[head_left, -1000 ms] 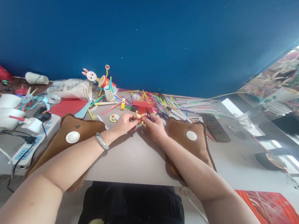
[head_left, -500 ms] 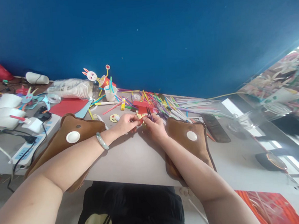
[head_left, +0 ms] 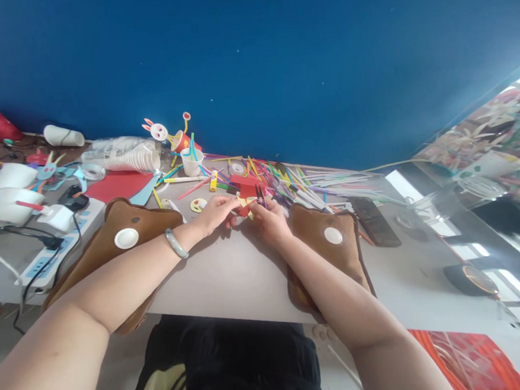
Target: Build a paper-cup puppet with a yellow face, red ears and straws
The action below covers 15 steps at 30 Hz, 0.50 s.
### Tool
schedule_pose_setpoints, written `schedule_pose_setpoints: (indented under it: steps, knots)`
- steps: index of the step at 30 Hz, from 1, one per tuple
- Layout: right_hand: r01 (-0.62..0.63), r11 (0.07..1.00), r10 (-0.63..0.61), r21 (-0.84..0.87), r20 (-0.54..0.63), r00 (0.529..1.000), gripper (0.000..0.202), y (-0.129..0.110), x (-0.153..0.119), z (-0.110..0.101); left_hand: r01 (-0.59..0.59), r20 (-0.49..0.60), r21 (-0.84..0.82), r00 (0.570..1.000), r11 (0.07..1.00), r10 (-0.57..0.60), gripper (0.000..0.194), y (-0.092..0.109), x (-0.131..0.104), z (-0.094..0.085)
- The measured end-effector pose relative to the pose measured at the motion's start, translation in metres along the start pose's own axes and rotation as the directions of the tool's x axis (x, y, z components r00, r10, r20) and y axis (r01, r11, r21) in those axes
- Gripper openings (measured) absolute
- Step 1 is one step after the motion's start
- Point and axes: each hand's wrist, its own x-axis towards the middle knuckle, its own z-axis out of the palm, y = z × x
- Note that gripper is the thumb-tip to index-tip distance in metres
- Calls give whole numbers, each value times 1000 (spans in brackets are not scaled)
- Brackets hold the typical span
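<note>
Both my hands work close together over the middle of the desk. My left hand (head_left: 218, 214) has its fingers pinched on a small red and yellow piece of paper (head_left: 244, 208). In my right hand (head_left: 271, 222) is a pair of dark scissors (head_left: 260, 195), with the blades pointing up and away from the paper. My right fingertips are at the paper's other edge; whether they grip it too I cannot tell. Just behind the hands lies a red paper sheet (head_left: 249, 188). A round yellow paper face (head_left: 196, 206) rests left of my left hand.
Brown cushions (head_left: 331, 261) lie under both forearms. Many coloured drinking straws (head_left: 313, 185) are strewn along the blue wall (head_left: 251, 71). A glue stick (head_left: 213, 180), a paper cup (head_left: 192, 162) and a rabbit-faced craft (head_left: 159, 131) stand at the back. A power strip (head_left: 42, 263) is at left, a phone (head_left: 374, 221) at right.
My left fingers have shifted slightly and opened a little around the small paper. The scissors stay in my right hand, nearly in the same place.
</note>
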Motion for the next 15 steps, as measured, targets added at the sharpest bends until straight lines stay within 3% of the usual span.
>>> schedule_pose_setpoints:
  steps: [7, 15]
  knots:
    - [-40, 998, 37, 39, 60, 997, 25, 0, -1, -1, 8, 75, 100, 997, 995, -16, 10, 2, -3, -1]
    - [-22, 997, 20, 71, 36, 999, 27, 2, 1, -2, 34, 74, 66, 996, 997, -39, 15, -1, -1, -1]
